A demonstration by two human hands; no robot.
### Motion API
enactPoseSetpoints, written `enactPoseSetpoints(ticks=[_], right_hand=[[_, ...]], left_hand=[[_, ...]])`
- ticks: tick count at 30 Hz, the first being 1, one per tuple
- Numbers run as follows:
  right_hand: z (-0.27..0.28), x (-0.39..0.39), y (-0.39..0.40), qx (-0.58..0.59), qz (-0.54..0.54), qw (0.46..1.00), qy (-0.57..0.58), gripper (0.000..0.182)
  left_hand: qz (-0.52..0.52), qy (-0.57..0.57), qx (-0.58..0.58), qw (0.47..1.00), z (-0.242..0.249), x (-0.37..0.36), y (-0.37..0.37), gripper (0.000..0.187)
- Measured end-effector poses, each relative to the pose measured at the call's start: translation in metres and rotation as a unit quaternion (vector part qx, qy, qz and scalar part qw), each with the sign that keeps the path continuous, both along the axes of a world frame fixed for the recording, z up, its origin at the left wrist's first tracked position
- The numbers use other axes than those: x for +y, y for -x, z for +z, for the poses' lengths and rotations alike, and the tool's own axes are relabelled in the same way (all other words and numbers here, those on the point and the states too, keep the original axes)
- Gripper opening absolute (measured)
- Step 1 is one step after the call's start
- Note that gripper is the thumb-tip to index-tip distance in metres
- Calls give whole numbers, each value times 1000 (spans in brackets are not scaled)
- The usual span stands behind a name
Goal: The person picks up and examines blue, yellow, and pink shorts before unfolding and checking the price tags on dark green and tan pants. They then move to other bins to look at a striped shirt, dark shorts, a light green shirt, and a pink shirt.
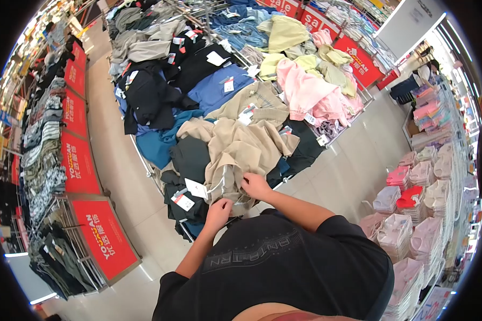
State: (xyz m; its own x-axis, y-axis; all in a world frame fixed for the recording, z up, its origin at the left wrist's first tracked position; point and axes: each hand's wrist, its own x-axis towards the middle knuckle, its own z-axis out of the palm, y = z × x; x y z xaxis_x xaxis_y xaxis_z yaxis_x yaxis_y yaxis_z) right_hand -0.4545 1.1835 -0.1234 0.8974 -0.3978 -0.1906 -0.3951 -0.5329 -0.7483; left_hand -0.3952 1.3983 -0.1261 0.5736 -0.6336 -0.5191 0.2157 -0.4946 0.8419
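Observation:
A pair of khaki trousers (241, 140) lies crumpled over the near end of a heaped clothes rack, its waist end with a pale drawstring (223, 181) towards me. My left hand (219, 212) has its fingers curled on the near edge of the khaki cloth. Farther up and to the right, my right hand (255, 186) grips the same trousers, fingertips partly hidden in the folds. Left of them lie dark grey trousers (190, 160) and a white tag (196, 189). Another tagged khaki garment (257, 104) lies just beyond.
Black clothes (152, 93), a blue garment (219, 85) and pink clothes (308, 88) cover the rest of the rack. Red signboards (102, 232) line the left aisle. Folded clothes in stacks (395, 235) stand at the right. Pale tiled floor (353, 166) runs alongside.

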Motion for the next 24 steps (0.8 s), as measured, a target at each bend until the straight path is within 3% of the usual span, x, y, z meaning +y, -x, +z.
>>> enactPoseSetpoints(ticks=[10,13,16,20,24], right_hand=[[32,-74,68,-46,-70,992,-91,27],[31,-122,101,-73,-71,990,-94,28],[41,-178,134,-57,-61,991,-109,28],[43,-258,195,-26,-65,991,-115,29],[45,-329,258,-8,-103,987,-119,29]], left_hand=[[-39,32,-114,992,15,-123,20,28],[-39,28,-196,979,20,-177,31,29],[-62,-37,-262,962,-11,-228,53,38],[-55,-18,-209,976,-5,-307,118,42],[-72,-13,-332,940,0,-374,160,42]])
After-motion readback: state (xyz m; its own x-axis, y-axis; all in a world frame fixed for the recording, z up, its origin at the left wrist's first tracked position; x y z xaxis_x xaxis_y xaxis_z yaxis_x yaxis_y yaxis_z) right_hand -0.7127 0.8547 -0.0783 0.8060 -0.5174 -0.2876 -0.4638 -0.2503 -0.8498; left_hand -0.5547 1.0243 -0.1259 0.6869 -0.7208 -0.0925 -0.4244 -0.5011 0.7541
